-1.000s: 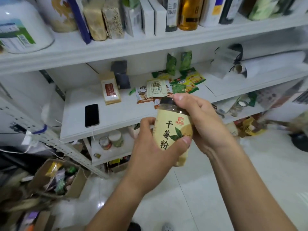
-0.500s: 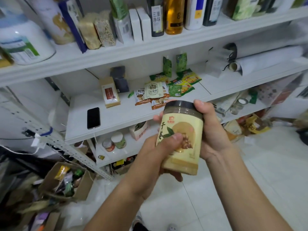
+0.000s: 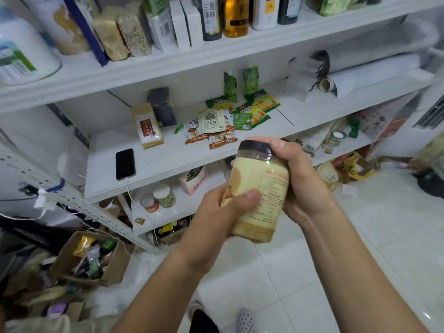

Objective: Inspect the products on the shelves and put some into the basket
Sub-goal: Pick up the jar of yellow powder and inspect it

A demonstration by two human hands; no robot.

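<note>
Since the earlier frame you turned the jar; its text panel now faces you. Your left hand grips its lower side, your right hand its lid, before the shelf.

Both forearms reach forward and converge in front of the chest. The left grip curls its fingers round something low down, thumb pressed across the front. The right grip wraps it from the far side, fingertips near the top.
</note>
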